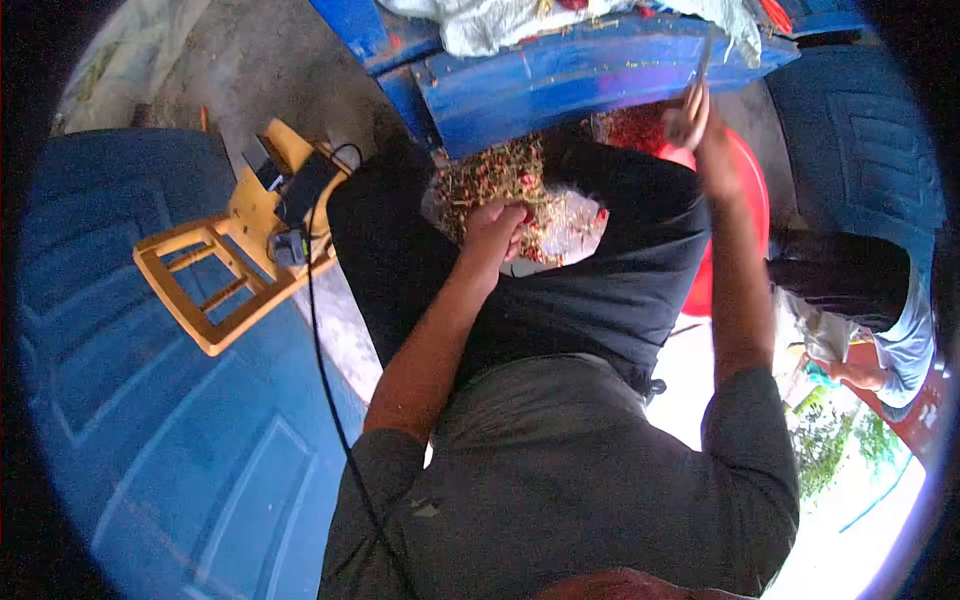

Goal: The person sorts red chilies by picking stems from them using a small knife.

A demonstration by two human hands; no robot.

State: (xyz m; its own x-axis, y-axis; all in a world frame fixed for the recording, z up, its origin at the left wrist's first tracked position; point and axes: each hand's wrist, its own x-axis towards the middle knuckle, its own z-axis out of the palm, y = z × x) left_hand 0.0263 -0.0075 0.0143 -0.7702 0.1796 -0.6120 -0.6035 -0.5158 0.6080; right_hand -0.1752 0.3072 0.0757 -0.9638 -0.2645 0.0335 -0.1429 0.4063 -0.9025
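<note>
Between my knees lies a heap of dry stems with small red bits (490, 185), on a pale plastic sheet or bag (575, 228). My left hand (495, 232) is closed at the near side of the heap; what its fingers grip is too small to make out. My right hand (688, 122) is raised at the upper right, its fingers wrapped round a thin tool (705, 62) that points up and is blurred. Below and beside that hand stands a red tub (745, 195), partly hidden by my leg and forearm.
A blue panel (580, 80) with a white sack (490, 30) on it is in front. A wooden chair (215, 290) holding dark devices stands left. A black cable (325, 370) crosses my left side. Another person's arm (865, 377) shows at right, near blue doors (850, 140).
</note>
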